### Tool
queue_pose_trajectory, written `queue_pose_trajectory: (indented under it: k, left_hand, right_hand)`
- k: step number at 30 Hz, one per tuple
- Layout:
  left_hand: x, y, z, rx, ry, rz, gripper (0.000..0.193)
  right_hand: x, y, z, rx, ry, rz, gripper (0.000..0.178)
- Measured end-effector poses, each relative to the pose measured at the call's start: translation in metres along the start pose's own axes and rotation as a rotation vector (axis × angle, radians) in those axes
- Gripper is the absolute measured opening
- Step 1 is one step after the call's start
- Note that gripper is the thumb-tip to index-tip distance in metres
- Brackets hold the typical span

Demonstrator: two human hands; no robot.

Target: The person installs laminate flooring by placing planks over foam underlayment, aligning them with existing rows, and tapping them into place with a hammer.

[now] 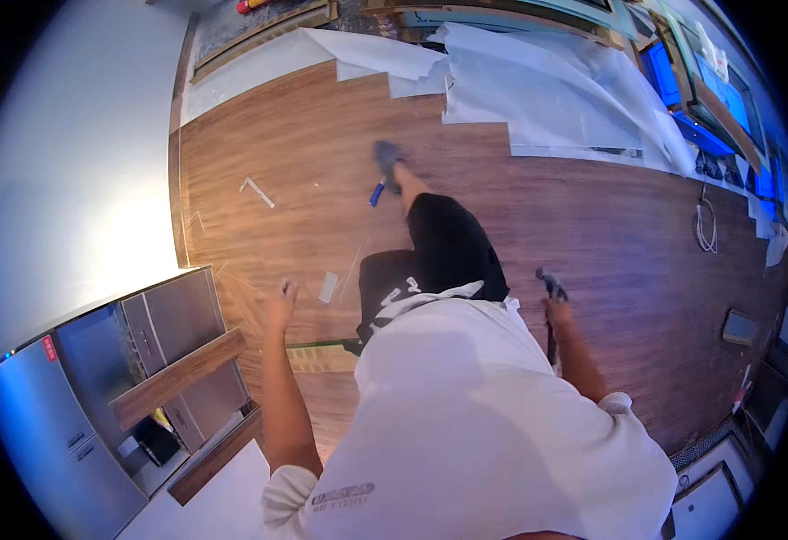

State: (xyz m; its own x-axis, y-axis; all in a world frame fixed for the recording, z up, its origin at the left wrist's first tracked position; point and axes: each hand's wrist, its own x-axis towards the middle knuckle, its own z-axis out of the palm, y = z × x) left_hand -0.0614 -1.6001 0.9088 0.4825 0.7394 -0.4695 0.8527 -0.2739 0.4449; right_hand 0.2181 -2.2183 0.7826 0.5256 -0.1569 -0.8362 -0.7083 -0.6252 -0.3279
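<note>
My right hand [557,311] is wrapped round a hammer [552,284], close below its dark head; the handle runs down beside my shirt. My left hand [287,292] hangs above the wood-look floor [322,162], its fingers loosely apart and with nothing visible in them. Near that hand lies a small pale rectangular piece [328,287]. A blue-handled tool [377,193] rests beside my forward foot [387,162], which is blurred. Farther left is a pale L-shaped square [257,192].
White underlay sheeting [556,90] borders the planks at the far side. At the lower left, loose planks [178,378] lie by a cabinet [182,315]. A white cable coil [706,227] and a small box-like block [740,327] lie on the right. A plain wall [79,162] closes the left.
</note>
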Motion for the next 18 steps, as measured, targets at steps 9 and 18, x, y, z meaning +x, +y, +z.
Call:
queue_pose_trajectory:
  k: [9,18]
  left_hand:
    - [-0.063,-0.030,0.062,0.161,0.113,0.071,0.040]
    - [-0.242,-0.033,0.191,-0.196,-0.322,-0.208,0.037]
  right_hand:
    - [-0.040,0.017,-0.005,-0.338,-0.223,-0.045,0.022]
    - [0.054,-0.124,-0.128,-0.325,-0.132,-0.071,0.029]
